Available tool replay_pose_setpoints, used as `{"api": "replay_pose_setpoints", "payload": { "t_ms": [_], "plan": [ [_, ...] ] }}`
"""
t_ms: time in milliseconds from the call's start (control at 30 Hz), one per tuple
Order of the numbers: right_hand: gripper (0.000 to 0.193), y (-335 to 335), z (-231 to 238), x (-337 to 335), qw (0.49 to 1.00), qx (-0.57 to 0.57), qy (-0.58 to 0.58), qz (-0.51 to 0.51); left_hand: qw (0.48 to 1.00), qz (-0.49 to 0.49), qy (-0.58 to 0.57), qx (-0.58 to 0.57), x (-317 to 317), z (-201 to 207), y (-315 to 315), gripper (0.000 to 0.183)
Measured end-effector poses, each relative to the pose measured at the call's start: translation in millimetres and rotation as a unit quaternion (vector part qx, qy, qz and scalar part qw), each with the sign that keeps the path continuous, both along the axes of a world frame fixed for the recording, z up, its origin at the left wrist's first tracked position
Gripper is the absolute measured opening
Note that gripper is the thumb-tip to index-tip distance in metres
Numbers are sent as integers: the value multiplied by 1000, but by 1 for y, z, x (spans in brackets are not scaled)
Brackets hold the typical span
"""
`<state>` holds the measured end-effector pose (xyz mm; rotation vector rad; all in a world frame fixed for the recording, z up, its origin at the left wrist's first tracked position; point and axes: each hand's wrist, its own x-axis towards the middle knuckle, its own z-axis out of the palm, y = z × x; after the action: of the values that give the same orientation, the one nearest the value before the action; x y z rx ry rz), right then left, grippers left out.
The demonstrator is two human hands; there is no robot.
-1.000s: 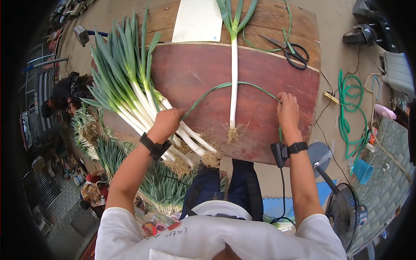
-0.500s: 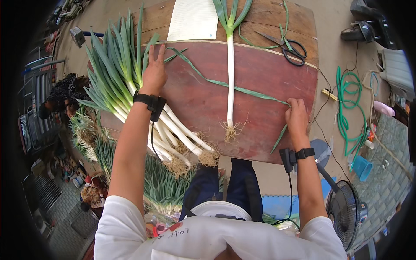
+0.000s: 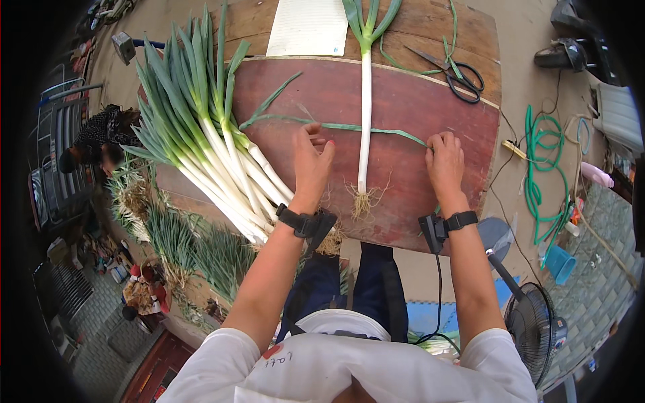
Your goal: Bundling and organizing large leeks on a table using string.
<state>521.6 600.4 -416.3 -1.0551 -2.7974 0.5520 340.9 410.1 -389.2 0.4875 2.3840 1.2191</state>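
Observation:
A single long green onion (image 3: 366,114) with a white stalk and hairy roots lies upright on the red-brown board. Under its stalk runs a narrow green strip (image 3: 390,131). My right hand (image 3: 445,164) pinches the strip's right part. Left of the stalk, my left hand (image 3: 310,164) is beside the strip, fingers curled and thumb apart, with no visible grip on it. A large pile of green onions (image 3: 222,148) lies at the left, roots toward me. My left wrist and hand cover some of its root ends.
Black-handled scissors (image 3: 463,77) lie at the table's far right, beside another green strip. A lined paper sheet (image 3: 308,30) is at the far edge. More green onions (image 3: 222,258) sit below left. A fan (image 3: 534,326) stands at the right, near a green hose (image 3: 531,181).
My left hand has moved right, from the pile's leaves to beside the single green onion. My right hand has shifted slightly left, still on the strip.

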Motion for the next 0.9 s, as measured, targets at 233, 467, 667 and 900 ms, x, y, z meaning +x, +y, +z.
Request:
{"api": "replay_pose_setpoints", "payload": {
  "t_ms": [233,467,667,900],
  "plan": [
    [7,18,30,67,972,-231,-12,-46,970,-165,-26,-176,41,8,41,47],
    [14,103,137,188,703,-282,558,-340,978,-129,-14,-165,31,-23,21,30],
    [21,95,198,88,751,-121,593,-264,794,76,-556,235,12,13,-6,19],
    [33,46,60,-26,993,-72,46,81,712,13,-583,391,1,80,-44,43]
  ]
}}
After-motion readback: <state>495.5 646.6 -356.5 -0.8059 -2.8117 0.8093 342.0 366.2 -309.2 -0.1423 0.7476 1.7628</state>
